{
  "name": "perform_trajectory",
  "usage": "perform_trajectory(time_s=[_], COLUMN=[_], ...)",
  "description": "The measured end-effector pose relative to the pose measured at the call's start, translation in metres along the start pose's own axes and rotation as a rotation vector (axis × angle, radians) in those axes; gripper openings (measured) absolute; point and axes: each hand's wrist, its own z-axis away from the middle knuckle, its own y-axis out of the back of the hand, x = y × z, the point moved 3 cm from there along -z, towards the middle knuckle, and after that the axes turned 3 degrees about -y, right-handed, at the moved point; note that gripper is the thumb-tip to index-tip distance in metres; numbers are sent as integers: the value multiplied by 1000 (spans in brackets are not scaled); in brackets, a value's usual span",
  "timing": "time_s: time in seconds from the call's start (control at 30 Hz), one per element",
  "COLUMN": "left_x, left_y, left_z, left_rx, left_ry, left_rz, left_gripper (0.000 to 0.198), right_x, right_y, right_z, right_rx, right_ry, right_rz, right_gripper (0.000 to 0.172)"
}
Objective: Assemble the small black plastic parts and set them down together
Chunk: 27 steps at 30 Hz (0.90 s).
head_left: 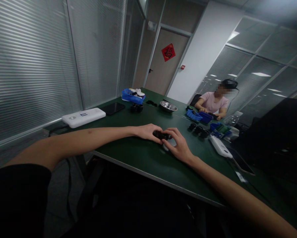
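- Black sleeve (19,195) at the lower left lies nearest the camera; a bare forearm reaches from it over the table.
- Left hand (147,131): thumb and fingers closed about the left end of a small black piece (158,134).
- That piece sits directly between the two hands, just above or on the tabletop; which of the two, I cannot tell. Its long axis runs roughly left to right, from one hand toward the other, so neither hand is clearly nearer.
- Right hand (178,145): thumb and fingers curved, their tips gripping the right end.
- Dark green table (128,152), from left to right: white power bank (85,117), dark phone (113,108), blue basket (133,98) with mixed items, metal bowl (168,106), black round parts (199,130), second white power bank (220,146).
- Room, from left to right: blinds (34,59) behind glass, pale door (158,71) with a red sign (168,52), white pillar (200,43), and a seated co-worker (215,103) whose hands are near blue trays (194,115).
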Motion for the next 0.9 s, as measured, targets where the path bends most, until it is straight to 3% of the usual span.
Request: perform_trajectory(time_s=[0.9], left_x=[4], left_y=[1], left_z=[0], left_rx=[-3], left_ry=[5], left_rz=[-20], left_gripper=[48], right_x=[-2], right_y=[-1], right_z=[1], right_rx=[-17], right_ry=[26], right_rz=[-13], right_gripper=[30])
